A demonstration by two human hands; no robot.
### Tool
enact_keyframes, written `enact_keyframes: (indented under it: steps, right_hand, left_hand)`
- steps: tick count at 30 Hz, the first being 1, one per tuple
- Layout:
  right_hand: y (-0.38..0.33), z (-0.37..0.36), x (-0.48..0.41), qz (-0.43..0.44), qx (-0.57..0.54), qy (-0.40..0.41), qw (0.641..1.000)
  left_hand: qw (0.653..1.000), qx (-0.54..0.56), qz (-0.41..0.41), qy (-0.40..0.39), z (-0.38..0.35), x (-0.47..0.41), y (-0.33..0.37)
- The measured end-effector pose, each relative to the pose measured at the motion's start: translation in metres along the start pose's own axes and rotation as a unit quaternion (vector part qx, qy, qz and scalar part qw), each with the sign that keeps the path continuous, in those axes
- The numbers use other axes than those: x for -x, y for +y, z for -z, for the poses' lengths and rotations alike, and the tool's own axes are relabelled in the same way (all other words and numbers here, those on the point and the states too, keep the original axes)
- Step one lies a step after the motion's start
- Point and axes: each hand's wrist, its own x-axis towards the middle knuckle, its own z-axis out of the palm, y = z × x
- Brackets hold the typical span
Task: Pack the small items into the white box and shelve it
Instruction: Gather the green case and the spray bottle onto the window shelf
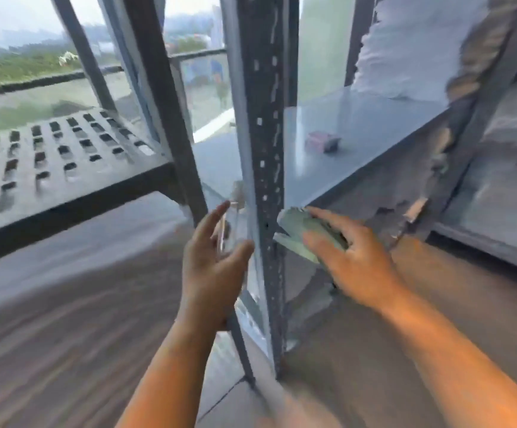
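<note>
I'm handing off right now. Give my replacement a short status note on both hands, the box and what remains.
Left hand: open, holding nothing clearly visible, left of the grey shelf upright.
Right hand: gripping a pale boxlike object, probably the white box, just below the grey shelf board.
A small pinkish item lies on that shelf board.
Done: cannot tell from this blurred frame whether packing is finished.
Left: place the box on a shelf and release.
</note>
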Motion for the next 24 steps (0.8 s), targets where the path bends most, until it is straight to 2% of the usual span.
enact_keyframes:
  steps: [7,12,16,24]
  right_hand:
    - [0.094,0.103,0.063,-0.130,0.030,0.104,0.986]
    - [0.141,0.144,0.063,-0.177,0.024,0.150,0.972]
    - [0.170,0.158,0.026,-0.180,0.009,0.155,0.971]
    - [0.215,0.180,-0.120,-0.149,0.016,0.092,0.984]
  left_hand:
    - [0.986,-0.012,0.072,-0.151,-0.143,0.040,-0.030]
    - [0.977,-0.011,0.078,-0.200,-0.208,0.033,-0.038]
    - [0.975,-0.011,0.082,-0.205,-0.249,0.001,-0.050]
    - [0.984,-0.017,0.105,-0.140,-0.316,-0.129,-0.067]
